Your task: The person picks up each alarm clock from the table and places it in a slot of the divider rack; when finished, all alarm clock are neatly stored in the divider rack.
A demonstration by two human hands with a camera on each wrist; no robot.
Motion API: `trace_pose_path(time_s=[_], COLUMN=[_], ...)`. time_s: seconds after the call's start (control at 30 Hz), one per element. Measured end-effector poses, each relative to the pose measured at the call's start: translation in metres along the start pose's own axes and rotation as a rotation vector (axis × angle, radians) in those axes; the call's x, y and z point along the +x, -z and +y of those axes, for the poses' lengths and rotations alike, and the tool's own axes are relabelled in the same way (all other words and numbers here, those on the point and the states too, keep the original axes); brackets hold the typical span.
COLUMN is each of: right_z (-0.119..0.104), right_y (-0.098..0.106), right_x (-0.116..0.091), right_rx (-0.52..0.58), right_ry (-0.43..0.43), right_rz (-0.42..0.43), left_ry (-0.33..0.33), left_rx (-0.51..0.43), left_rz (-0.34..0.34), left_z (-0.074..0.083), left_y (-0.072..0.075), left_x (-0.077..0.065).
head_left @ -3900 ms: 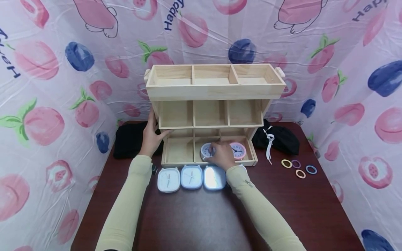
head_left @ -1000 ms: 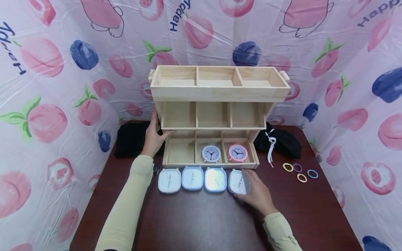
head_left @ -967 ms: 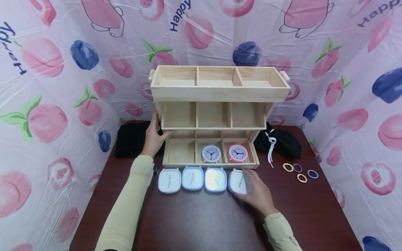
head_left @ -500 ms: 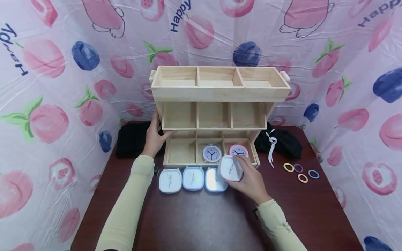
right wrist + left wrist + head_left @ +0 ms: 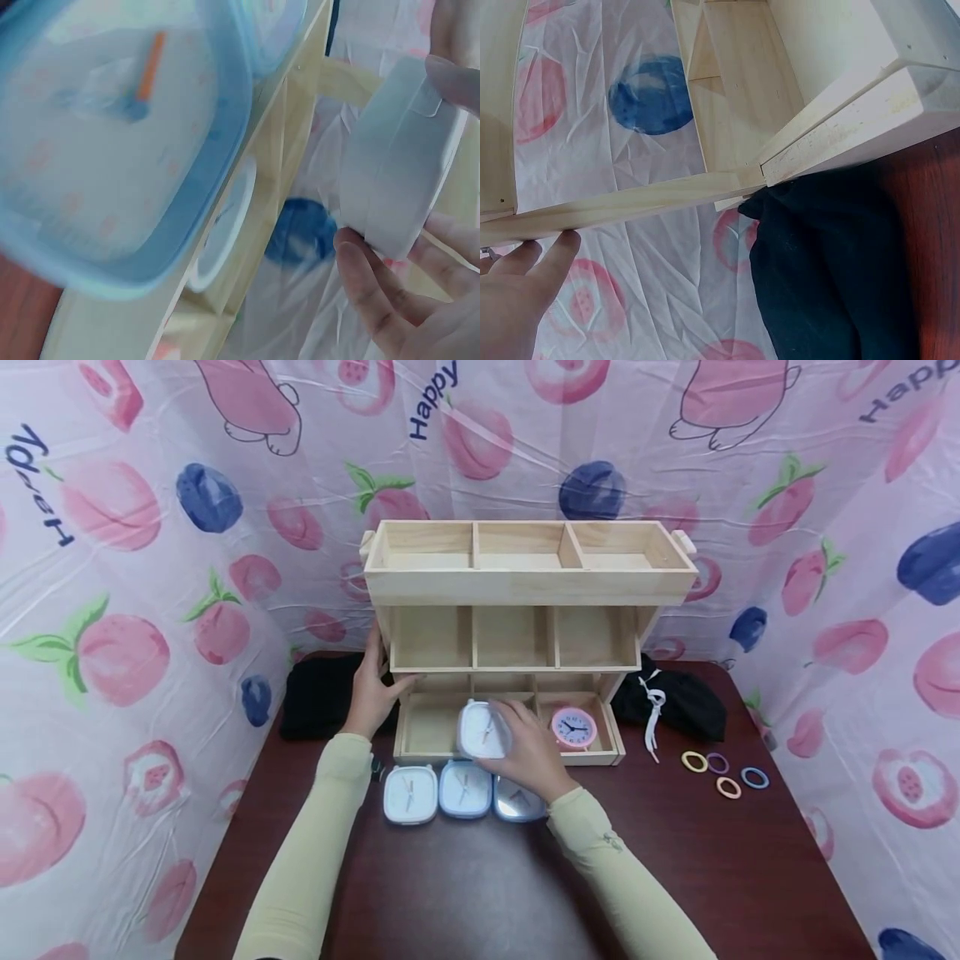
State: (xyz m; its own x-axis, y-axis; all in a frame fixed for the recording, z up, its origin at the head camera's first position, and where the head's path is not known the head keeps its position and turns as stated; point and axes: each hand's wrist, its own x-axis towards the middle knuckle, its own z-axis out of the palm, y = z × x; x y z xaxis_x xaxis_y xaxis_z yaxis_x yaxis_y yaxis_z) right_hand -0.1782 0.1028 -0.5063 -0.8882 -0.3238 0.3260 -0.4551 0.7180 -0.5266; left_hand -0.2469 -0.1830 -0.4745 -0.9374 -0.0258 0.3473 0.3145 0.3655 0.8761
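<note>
My right hand [image 5: 531, 750] grips a white square alarm clock [image 5: 482, 731] by its edges, in the air over the lower tray of the tiered wooden box [image 5: 532, 587]. In the right wrist view, thumb and fingers hold the clock's pale casing [image 5: 401, 161]. A pink round alarm clock [image 5: 574, 728] sits in the tray's right compartment. The white round clock [image 5: 225, 225] shows in the right wrist view; in the head view my hand and the held clock hide it. My left hand [image 5: 369, 693] rests against the box's left side, its fingertips touching a wooden strut [image 5: 615, 208].
Before the box stand a white square clock [image 5: 410, 795], a light blue one [image 5: 466, 789] and another blue-rimmed one [image 5: 517, 803], partly covered. Black cloth [image 5: 318, 697] lies left, a black pouch [image 5: 678, 703] right. Several coloured rings, including a blue ring [image 5: 754, 778], lie at right.
The right hand has left the white round clock in the middle compartment, picked up the rightmost square clock from the table, and carried it up and left. The left hand stays on the box.
</note>
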Motion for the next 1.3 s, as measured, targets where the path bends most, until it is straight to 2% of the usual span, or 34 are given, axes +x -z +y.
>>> trace_pose_path(time_s=[0.2,0.37,0.67,0.9,1.0,1.13,1.3], right_z=[-0.011,-0.017,-0.023,-0.023,-0.026,-0.028,-0.032], right_y=[-0.018,-0.035,-0.065,-0.083,-0.085,-0.09,-0.092], right_x=[0.026,0.043,0.062,0.068,0.071,0.073,0.075], right_rx=[-0.029,-0.034,-0.033,-0.106,-0.161,-0.251,-0.312], right_ry=[0.02,0.011,-0.075,-0.125,-0.11,-0.086,-0.095], right_rz=[-0.03,-0.073,-0.169,-0.185,-0.193,-0.203,-0.237], left_ry=[-0.01,-0.021,-0.02,-0.042,-0.026,-0.018,-0.025], left_rx=[0.015,-0.002,-0.049,-0.032,-0.02,-0.025,-0.03], left_rz=[0.002,0.01,0.004,0.004,0.001,-0.006,-0.01], left_z=[0.016,0.017,0.015,-0.015,-0.01,0.007,0.019], left_y=[0.001,0.002,0.004,0.001,0.001,0.002,0.004], left_x=[-0.005,-0.006,-0.007,0.0,-0.001,-0.004,-0.007])
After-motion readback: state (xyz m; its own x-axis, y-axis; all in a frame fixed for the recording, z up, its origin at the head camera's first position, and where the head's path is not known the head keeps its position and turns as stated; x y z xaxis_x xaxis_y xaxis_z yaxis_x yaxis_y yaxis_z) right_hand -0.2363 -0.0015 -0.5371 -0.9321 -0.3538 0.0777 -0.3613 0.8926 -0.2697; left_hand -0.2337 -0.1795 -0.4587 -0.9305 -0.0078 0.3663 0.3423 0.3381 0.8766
